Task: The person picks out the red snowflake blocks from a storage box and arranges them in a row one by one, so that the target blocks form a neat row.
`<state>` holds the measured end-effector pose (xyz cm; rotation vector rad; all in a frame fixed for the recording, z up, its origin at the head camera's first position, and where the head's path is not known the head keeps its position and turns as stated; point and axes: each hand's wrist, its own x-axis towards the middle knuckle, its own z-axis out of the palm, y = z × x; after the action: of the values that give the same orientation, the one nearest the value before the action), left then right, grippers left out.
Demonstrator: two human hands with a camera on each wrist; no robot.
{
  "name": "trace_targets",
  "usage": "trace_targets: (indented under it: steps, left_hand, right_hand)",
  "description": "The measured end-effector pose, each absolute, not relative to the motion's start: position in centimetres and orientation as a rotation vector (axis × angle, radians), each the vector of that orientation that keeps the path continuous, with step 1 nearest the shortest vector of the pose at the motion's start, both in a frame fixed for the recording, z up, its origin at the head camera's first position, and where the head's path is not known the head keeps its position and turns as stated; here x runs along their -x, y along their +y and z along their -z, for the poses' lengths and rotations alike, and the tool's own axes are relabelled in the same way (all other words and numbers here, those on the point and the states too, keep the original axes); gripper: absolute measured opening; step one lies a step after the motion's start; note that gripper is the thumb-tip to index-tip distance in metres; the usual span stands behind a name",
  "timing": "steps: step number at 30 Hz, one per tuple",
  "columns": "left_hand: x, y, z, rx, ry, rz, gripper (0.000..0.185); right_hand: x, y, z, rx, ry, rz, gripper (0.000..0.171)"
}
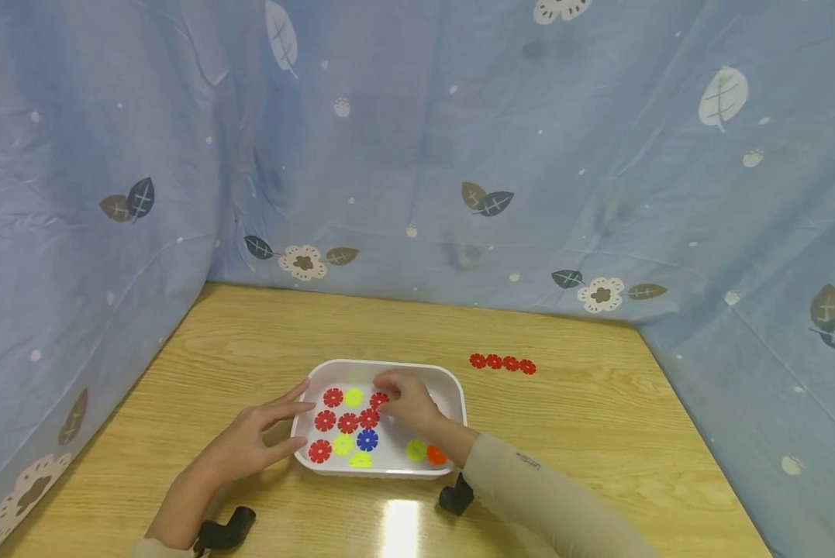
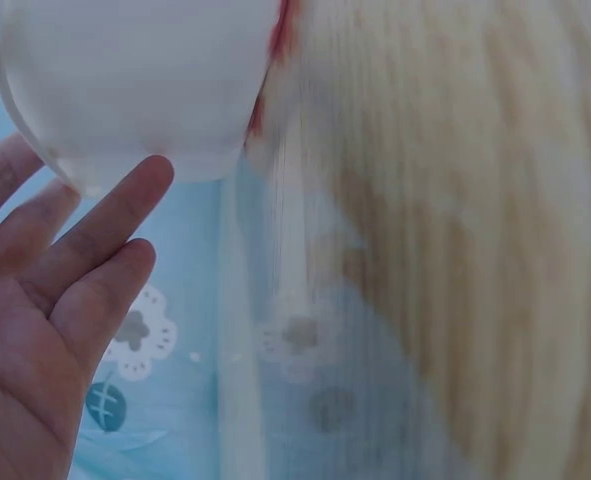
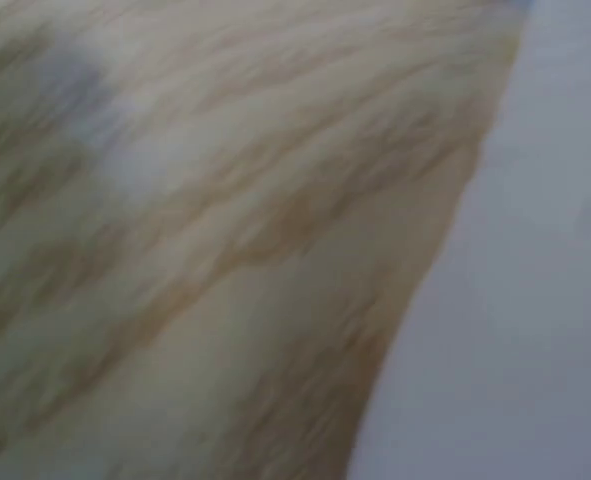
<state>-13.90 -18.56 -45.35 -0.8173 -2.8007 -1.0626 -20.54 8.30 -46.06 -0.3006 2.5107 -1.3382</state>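
Fingers of the right hand (image 1: 406,397) are curled onto a red disc (image 1: 378,400) inside the white tray (image 1: 455,385); the left hand (image 1: 250,442), fingers straight, is pressed against the tray's side (four red discs (image 1: 502,363) lie apart on the counter (image 1: 598,418)).

1. The right arm wears a long beige sleeve (image 1: 550,496) with a small dark marking printed near the forearm.
2. The left hand (image 1: 250,442) and right hand (image 1: 406,399) are bare, without gloves or rings.
3. A black camera mount (image 1: 225,528) sits under the left wrist.
4. A second black mount (image 1: 455,496) sits under the right wrist.
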Motion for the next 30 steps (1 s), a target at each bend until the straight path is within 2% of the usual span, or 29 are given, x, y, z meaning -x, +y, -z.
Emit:
trace_targets:
  steps: [8, 30]
  left_hand:
    - [13.85, -18.53, 45.17, 0.801, -2.776, 1.059, 0.042]
    - [13.70, -18.18, 45.20, 0.796, -2.760, 1.083, 0.041]
  right_hand:
    - [20.38, 7.84, 46.29, 0.432, 2.657, 1.101, 0.042]
    - [19.58, 7.77, 45.63, 0.515, 2.835, 0.769, 0.019]
